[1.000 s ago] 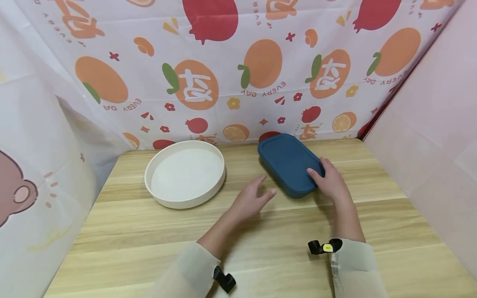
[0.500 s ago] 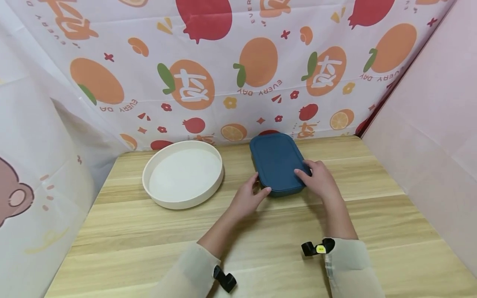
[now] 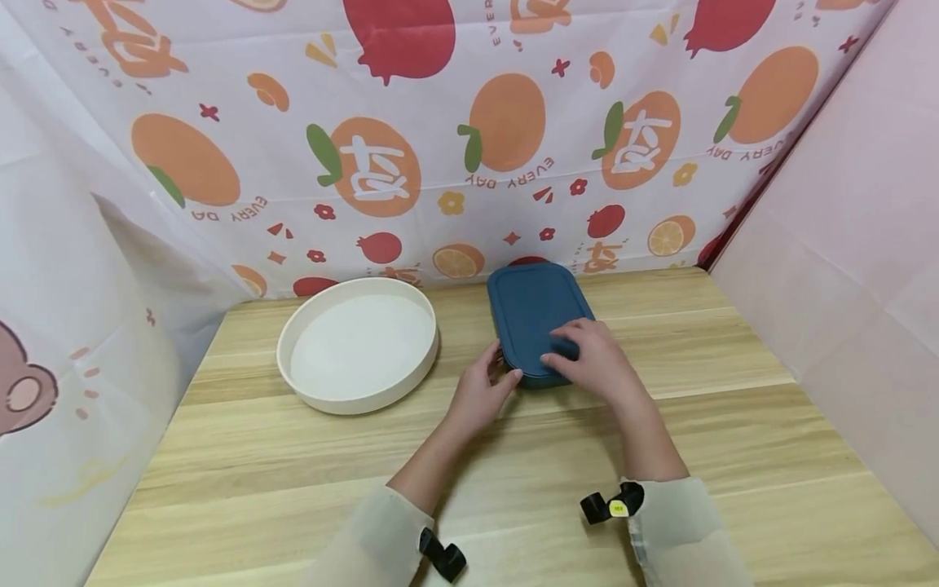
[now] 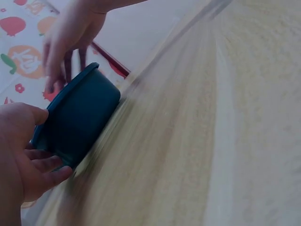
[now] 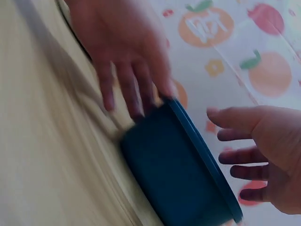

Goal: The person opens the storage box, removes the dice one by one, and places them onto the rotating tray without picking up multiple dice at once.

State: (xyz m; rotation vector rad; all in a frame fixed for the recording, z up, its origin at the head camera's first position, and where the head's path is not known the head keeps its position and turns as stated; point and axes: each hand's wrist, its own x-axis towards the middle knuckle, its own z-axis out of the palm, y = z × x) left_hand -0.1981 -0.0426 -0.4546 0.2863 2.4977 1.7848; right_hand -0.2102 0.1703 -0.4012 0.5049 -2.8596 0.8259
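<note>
A dark blue rectangular food container (image 3: pixel 531 306) with a matching lid lies near the back of the table, its long side running away from me. At its near left corner, my left hand (image 3: pixel 478 393) holds it, thumb at the lid's edge and fingers along the side. The left wrist view also has this hand (image 4: pixel 23 155) against the container wall (image 4: pixel 82 117). Above the near right part of the lid is my right hand (image 3: pixel 596 363), fingers spread. In the right wrist view, a gap separates that hand (image 5: pixel 268 155) from the lid rim (image 5: pixel 202 150).
A round cream tray (image 3: pixel 359 346) with a low rim stands left of the container. Behind runs a fruit-print cloth (image 3: pixel 513 122); pale cloths hang at both sides. Wood-grain tabletop (image 3: pixel 293 481) extends in front. Each sleeve carries a small black camera (image 3: pixel 443 556).
The container has turned and shifted left, straightening. My left hand has taken hold of its near left corner. My right hand has left the right edge and moved left over the lid.
</note>
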